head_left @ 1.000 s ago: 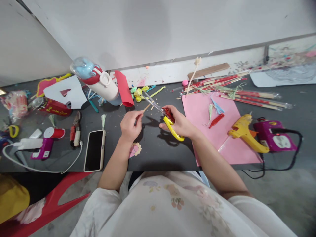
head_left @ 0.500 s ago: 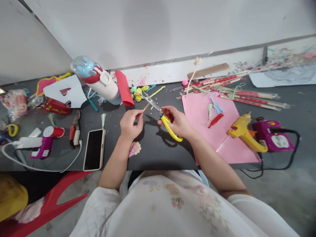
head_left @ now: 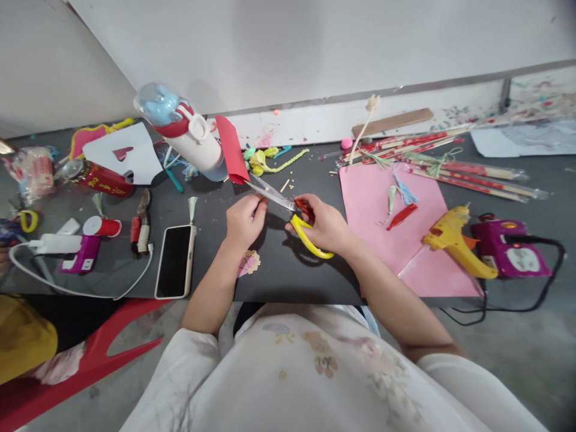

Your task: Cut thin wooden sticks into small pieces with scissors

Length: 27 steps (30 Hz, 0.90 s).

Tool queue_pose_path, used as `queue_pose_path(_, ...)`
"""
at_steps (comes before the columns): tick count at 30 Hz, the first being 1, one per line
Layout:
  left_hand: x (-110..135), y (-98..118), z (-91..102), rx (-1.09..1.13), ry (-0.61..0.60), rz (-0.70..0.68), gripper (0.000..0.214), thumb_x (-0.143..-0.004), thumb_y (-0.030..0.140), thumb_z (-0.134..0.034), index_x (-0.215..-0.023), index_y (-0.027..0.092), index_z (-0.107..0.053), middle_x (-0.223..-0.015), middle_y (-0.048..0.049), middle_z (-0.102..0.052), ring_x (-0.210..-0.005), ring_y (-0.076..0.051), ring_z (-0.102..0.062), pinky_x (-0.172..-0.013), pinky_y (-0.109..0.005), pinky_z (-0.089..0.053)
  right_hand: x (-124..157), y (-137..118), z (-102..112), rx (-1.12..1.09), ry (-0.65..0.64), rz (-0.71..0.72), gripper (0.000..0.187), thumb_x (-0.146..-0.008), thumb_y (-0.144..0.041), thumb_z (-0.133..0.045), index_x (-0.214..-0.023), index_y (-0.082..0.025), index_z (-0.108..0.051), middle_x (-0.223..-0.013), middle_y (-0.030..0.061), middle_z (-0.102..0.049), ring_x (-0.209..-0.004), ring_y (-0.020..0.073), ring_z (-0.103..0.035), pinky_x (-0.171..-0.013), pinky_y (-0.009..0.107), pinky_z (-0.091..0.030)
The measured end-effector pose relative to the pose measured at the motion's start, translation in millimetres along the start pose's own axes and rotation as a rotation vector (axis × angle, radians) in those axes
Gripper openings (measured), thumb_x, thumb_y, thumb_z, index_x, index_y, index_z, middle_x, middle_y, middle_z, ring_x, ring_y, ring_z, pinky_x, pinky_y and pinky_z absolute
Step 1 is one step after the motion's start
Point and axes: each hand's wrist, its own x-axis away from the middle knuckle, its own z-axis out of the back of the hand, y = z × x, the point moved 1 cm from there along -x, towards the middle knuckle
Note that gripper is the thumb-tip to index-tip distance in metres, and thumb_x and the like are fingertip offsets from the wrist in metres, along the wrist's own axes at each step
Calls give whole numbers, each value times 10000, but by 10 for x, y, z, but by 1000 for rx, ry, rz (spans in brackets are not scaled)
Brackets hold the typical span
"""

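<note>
gripping: right hand [head_left: 324, 223], on yellow-handled scissors [head_left: 291, 206]. left hand [head_left: 243, 221]: fingertips pinched at the blades [head_left: 275, 195], contents hidden. stick end showing half a second ago: now out of sight, suggesting close cutting. short stick piece [head_left: 285, 185]: on table [head_left: 279, 273], beyond blades.

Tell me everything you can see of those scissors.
The scissors have long, shiny, metal-looking blades and a yellow handle loop, with red beside it. The right hand grips the handle end above the dark table. The blades point away, leftward, and look slightly parted; whether the left hand touches them is unclear.
</note>
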Motion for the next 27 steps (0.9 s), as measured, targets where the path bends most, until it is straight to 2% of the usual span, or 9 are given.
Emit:
queue_pose_path(6,-1,25,23,42,-54,8,268,-906,250,-463,-694,184,-614,-643,11,-642,-620,-98,-599,-618,-211,-445,15,15,12,11,-2,71,580,-721,-429,-652,-1194,-157,-454,-974,93,-623,-768,193,-588,-710,316,-442)
queue_pose_path(10,6,31,19,39,-69,-25,283,-907,249,-458,-680,184,-615,-673,2,-663,-664,-106,-626,-641,-214,-457,19,31,23,12,-2,130,589,-730,-416,-648,-1211,-152,-433,-1054,124,-612,-843,215,-588,-761,341,-458)
queue_pose_path(21,-3,47,25,26,-89,-73,278,-908,223,-452,-676,177,-598,-683,4,-665,-683,-100,-635,-656,-203,-456,24,28,32,10,-2,138,596,-724,-421,-655,-1202,-135,-444,-1056,123,-610,-853,208,-589,-777,339,-473)
queue_pose_path(27,-22,45,50,85,-135,-39,296,-915,224,-434,-647,178,-553,-646,5,-627,-642,-96,-604,-637,-206,-443,18,30,27,-2,3,114,587,-714,-428,-661,-1186,-145,-457,-1036,112,-616,-817,197,-588,-750,327,-469)
